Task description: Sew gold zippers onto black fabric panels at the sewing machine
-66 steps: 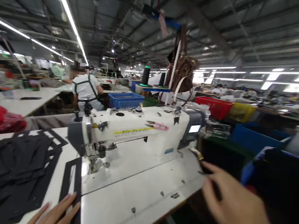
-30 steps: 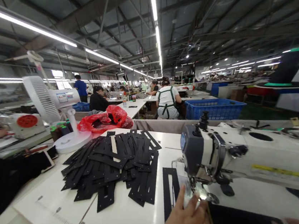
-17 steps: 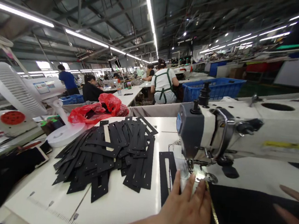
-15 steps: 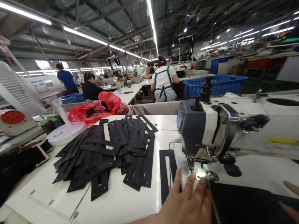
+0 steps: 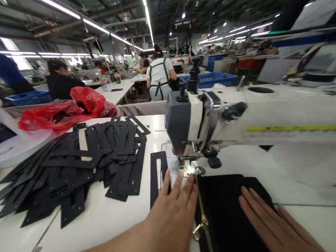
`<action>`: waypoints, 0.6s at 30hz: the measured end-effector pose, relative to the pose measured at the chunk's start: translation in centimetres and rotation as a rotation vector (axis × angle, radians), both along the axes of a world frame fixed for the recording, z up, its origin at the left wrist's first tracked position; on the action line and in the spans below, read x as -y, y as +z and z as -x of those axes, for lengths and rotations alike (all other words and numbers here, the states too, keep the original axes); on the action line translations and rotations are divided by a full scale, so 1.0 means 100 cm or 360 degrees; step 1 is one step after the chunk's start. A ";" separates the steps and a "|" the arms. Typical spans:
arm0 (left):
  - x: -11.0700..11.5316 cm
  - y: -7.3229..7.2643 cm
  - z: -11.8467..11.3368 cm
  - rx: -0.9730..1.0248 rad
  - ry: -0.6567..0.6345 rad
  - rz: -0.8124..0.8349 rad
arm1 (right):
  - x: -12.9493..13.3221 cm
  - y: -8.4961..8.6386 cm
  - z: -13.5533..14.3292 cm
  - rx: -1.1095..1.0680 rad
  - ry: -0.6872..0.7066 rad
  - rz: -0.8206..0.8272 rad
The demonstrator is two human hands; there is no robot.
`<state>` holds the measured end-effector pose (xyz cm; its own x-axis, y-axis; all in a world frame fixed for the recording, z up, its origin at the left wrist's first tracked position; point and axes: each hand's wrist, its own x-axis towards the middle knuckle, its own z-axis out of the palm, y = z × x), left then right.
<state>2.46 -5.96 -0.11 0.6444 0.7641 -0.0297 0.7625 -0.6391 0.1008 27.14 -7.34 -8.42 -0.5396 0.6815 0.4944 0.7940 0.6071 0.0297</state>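
Note:
Black fabric lies flat on the sewing table, with a gold-toothed zipper along its left side and a gold zipper pull near its middle. My left hand is spread palm down left of the zipper, fingertips close to the presser foot. On the fabric's right part rests my right hand, fingers stretched out flat. A lit needle area glows under the sewing machine head. One black slotted strip lies just left of my left fingertips.
A heap of black slotted pieces covers the table's left part, with a red plastic bag behind it. At the far left stands a white fan base. A blue crate and a person in green apron straps are beyond the machine.
The view has swung right, so the table's things sit further left. My right hand has come in from the right edge and now lies on the black fabric. The left hand stays by the presser foot.

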 end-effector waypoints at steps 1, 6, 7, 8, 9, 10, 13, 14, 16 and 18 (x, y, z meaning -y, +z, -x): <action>-0.001 -0.001 0.001 0.0054 -0.0026 0.0008 | 0.002 0.011 0.002 0.0005 -0.0112 -0.0045; -0.004 -0.003 0.003 0.0082 -0.0068 0.0033 | -0.004 0.055 0.035 0.0064 0.0043 0.0140; -0.003 -0.002 0.007 0.0072 -0.0064 0.0020 | -0.006 0.057 0.042 0.0080 0.0113 0.0253; -0.001 0.000 0.012 0.0071 -0.0054 -0.0009 | -0.007 0.058 0.048 0.0096 0.0148 0.0368; 0.002 0.003 0.019 0.0080 -0.0039 -0.0053 | -0.007 0.058 0.051 0.0094 0.0166 0.0464; 0.006 0.005 0.028 0.0097 -0.0015 -0.0107 | -0.007 0.057 0.053 0.0079 0.0160 0.0540; 0.023 0.006 0.057 0.0103 0.0058 -0.0233 | -0.005 0.059 0.052 0.0009 0.0142 0.0619; 0.030 0.004 0.065 0.0085 0.0047 -0.0241 | -0.004 0.060 0.052 -0.0003 0.0157 0.0601; 0.045 0.000 0.074 0.0049 0.0011 -0.0235 | -0.002 0.064 0.050 0.0005 0.0254 0.0541; 0.058 -0.005 0.076 0.0019 -0.0033 -0.0227 | -0.001 0.067 0.050 0.0017 0.0395 0.0498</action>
<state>-5.11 -11.72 -0.65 0.6595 0.7467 0.0859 0.7484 -0.6630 0.0168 22.16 -7.24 -1.69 -0.7107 0.6468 0.2768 0.6229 0.7614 -0.1797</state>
